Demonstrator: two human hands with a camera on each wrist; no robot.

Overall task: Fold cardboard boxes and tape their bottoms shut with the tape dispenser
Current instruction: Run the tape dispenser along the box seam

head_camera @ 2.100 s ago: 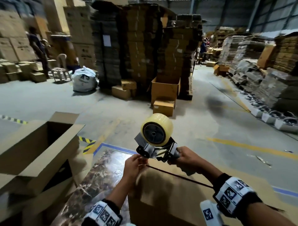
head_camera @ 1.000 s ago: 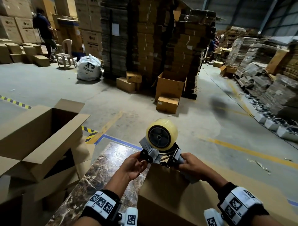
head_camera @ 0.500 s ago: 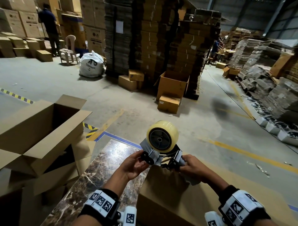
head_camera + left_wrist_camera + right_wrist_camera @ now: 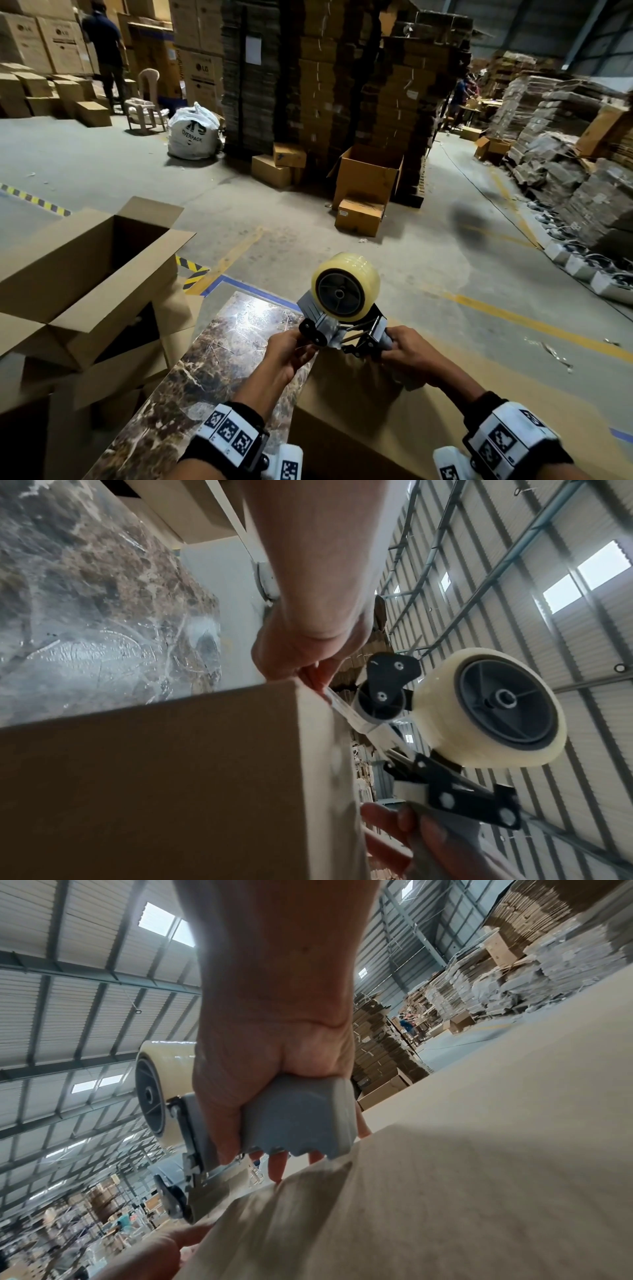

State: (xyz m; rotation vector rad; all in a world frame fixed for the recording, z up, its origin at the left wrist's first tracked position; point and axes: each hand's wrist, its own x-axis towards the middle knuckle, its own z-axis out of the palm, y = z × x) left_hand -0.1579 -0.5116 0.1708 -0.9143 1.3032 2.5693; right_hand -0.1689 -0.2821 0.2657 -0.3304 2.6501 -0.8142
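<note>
**Tape dispenser at far edge of box, both hands engaged**

Head view: I see the tape dispenser at 12 o'clock on the cardboard box. My right hand wraps its handle; my left hand pinches at the roller end. Marble tabletop at 9 o'clock; open box at 10.

Left wrist view: fingers pinch the clear tape strip against the box corner.

Right wrist view: fingers curl round the grey handle, touching cardboard.
</note>
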